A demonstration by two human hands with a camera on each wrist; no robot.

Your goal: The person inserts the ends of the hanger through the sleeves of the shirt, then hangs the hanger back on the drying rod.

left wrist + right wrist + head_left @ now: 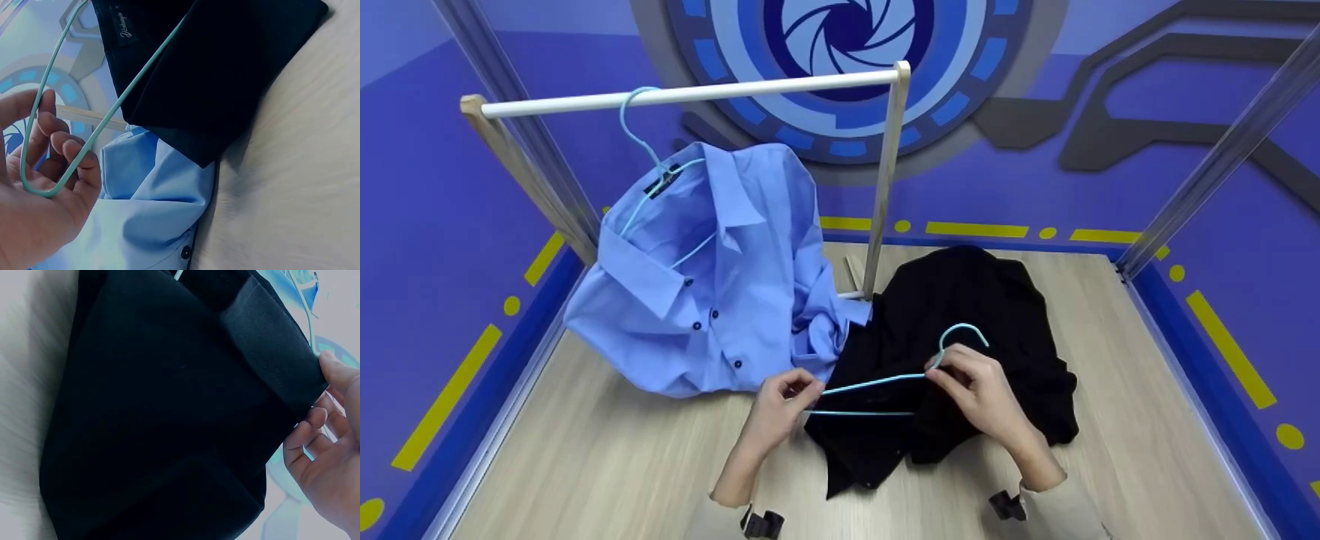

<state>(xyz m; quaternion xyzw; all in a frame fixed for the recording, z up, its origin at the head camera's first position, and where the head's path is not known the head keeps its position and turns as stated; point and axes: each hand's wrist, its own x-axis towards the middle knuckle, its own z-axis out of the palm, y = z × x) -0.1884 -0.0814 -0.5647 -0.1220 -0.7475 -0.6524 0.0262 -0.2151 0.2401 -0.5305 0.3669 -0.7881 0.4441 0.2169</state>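
Note:
A mint-green hanger lies partly inside a black shirt, its left end sticking out past the collar. My left hand pinches that end; in the left wrist view, fingers curl round the bend of the hanger. Near the base of the hook, my right hand pinches the hanger with the shirt's edge. From the right wrist, the thumb presses on the corner of the black collar. The black shirt hides the hanger's right end. A neck label shows inside the shirt.
A blue shirt hangs from a second mint hanger on a white rail with wooden posts, at the left. Its sleeve meets the black shirt. Below is a light wood tabletop, with blue-purple walls round it.

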